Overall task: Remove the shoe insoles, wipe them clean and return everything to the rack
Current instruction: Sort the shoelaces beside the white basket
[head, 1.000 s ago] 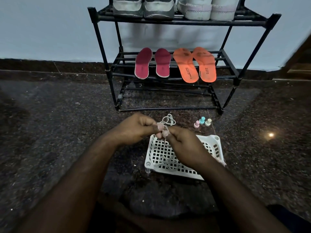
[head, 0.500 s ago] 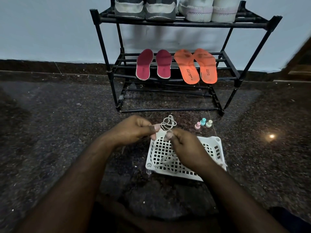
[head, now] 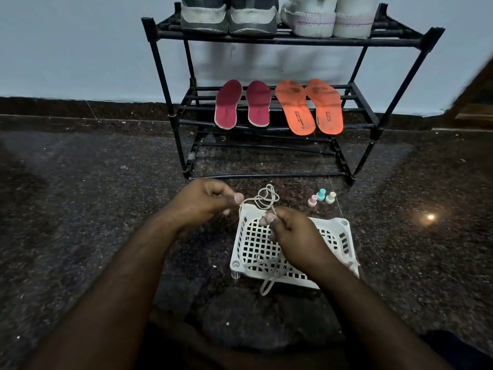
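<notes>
Pinching a white cord (head: 262, 200) between them, the left hand (head: 205, 202) and right hand (head: 293, 233) work just in front of the black rack (head: 170, 102), the only view being the head camera. Left fingers are curled, thumb and forefinger nipping the cord's near end; right fingers are likewise curled round its other run, with a loose loop standing between the hands and a tail trailing down through the white lattice basket (head: 344, 228) lying on the floor below the rack. Item, maroon insoles (head: 241, 104): one pair, on the rack's middle shelf, left half. Item, orange insoles (head: 309, 106): one pair, same shelf, right half, heels overhanging the front bar; each bears a line of dark print near the heel (too small to read). Judged light, thin and floppy, slightly grippy foam; best lifted at the overhanging heel or pinched mid-length, since a toe hold would let them droop. Item, grey shoes (head: 229, 17) and white shoes (head: 328, 18): rack's top shelf, heels outward, no brand visible. Item, three small pastel pegs (head: 321, 197): floor, between rack and basket.
</notes>
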### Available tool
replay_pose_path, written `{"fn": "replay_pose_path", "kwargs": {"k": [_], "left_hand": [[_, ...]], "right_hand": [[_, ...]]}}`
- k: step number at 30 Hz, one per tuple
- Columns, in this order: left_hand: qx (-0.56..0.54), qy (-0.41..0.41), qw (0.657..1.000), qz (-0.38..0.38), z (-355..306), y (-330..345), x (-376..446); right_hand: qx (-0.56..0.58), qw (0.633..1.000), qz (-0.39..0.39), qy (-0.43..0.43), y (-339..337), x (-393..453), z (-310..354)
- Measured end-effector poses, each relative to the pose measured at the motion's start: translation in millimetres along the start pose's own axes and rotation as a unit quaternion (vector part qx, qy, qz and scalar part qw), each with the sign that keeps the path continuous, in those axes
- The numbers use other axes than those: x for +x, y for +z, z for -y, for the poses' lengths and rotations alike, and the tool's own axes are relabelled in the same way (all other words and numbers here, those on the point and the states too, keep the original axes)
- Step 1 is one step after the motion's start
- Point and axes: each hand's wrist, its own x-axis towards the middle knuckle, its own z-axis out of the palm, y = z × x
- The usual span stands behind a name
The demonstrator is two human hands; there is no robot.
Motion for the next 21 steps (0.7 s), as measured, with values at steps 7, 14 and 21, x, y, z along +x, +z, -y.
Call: {"fn": "replay_pose_path", "kwargs": {"k": [7, 14, 21], "left_hand": [[-0.349, -0.024, 0.934, -0.072, -4.9, 19.3, 3.8], [-0.368, -0.019, 0.927, -0.063, -8.9, 27.9, 1.6], [-0.284, 0.005, 0.959, -0.008, -9.1, 45.4, -1.2]], "right_hand": [[0.108, 0.991, 0.059, 0.049, 3.7, 0.8, -1.8], [0.179, 0.981, 0.042, 0.055, 3.0, 4.3, -3.2], [0.177, 0.984, 0.034, 0.001, 4.6, 3.6, 4.5]]}}
